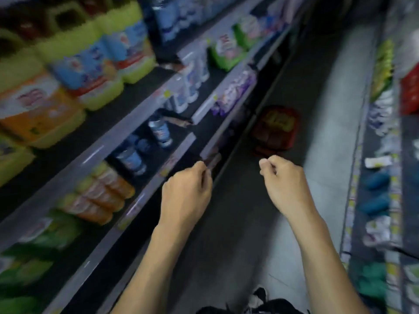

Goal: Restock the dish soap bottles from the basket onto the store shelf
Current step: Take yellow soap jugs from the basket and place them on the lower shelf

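I am standing by the big shelf point(127, 132), and some bottles point(158, 130) are sitting on it, but dark gaps are showing, so I think more are waiting to go up. The red basket point(275, 130) is sitting on the floor point(328, 109) well ahead of me, looking like it is holding yellow things, too blurry to tell. My left hand point(186, 196) and right hand point(285, 184) are curling loosely, fingers holding nothing.
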`<state>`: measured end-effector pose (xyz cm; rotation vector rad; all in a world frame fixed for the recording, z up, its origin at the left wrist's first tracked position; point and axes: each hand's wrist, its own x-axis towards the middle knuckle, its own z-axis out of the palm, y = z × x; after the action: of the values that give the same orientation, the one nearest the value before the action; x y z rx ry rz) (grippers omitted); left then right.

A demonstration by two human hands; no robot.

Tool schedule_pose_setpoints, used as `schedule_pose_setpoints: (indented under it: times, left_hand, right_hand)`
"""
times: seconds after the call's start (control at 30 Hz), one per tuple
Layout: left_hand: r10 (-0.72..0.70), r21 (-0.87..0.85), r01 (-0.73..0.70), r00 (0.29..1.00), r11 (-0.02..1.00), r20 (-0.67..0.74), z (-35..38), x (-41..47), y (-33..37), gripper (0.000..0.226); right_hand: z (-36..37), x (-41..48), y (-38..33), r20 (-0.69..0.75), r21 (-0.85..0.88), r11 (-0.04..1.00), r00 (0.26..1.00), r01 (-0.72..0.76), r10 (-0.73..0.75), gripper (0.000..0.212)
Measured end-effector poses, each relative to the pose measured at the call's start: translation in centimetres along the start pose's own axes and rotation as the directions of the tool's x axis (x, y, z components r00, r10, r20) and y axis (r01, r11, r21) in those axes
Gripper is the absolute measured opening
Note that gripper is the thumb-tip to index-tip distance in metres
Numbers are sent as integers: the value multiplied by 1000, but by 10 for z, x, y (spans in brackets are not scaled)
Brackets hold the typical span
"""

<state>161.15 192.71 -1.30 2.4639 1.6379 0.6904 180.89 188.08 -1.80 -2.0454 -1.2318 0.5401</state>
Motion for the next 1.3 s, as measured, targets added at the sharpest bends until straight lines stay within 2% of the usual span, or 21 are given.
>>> schedule_pose_setpoints:
  times: [0.07, 0.13, 0.3, 0.37, 0.43, 0.53, 0.6, 0.73, 0.83, 0.97, 1.3]
  left_hand:
    - [30, -16, -29, 997, 999, 67, 30, 15, 42, 28]
    - [70, -14, -69, 988, 998, 135, 49, 25, 74, 31]
    - [170, -26, -168, 962, 985, 214, 90, 64, 126, 32]
    - [211, -48, -206, 939, 977, 270, 111, 85, 139, 25]
    - [234, -61, -227, 917, 972, 323, 131, 107, 148, 16]
    - [235, -86, -219, 906, 972, 352, 162, 146, 164, 16]
    - [244, -94, -225, 893, 970, 379, 186, 182, 176, 18]
    - [274, -87, -267, 823, 960, 498, 218, 258, 197, 30]
    - [293, -98, -282, 821, 955, 490, 232, 309, 215, 29]
    - [306, -109, -292, 808, 950, 504, 257, 362, 241, 28]
    - [333, -96, -349, 723, 932, 605, 356, 454, 344, 19]
  right_hand:
    - [-38, 20, 34, -35, -23, 997, 997, -69, 68, 44]
    - [-65, 33, 63, -2, -77, 987, 990, -140, 140, 44]
    - [-99, 53, 131, 26, -76, 957, 959, -280, 283, 29]
    - [-106, 67, 149, 14, -40, 948, 948, -317, 317, 21]
    - [-112, 83, 160, 25, -26, 942, 942, -335, 336, 14]
    - [-119, 118, 175, 30, -24, 933, 933, -359, 360, 9]
    - [-127, 155, 183, 13, -36, 929, 929, -369, 370, 8]
    - [-145, 233, 185, -6, -43, 920, 921, -389, 389, 6]
    - [-155, 278, 183, -37, -29, 924, 924, -382, 381, 6]
    - [-168, 322, 193, -6, -29, 916, 917, -399, 399, 11]
    - [-234, 430, 290, 6, -9, 879, 879, -477, 477, 10]
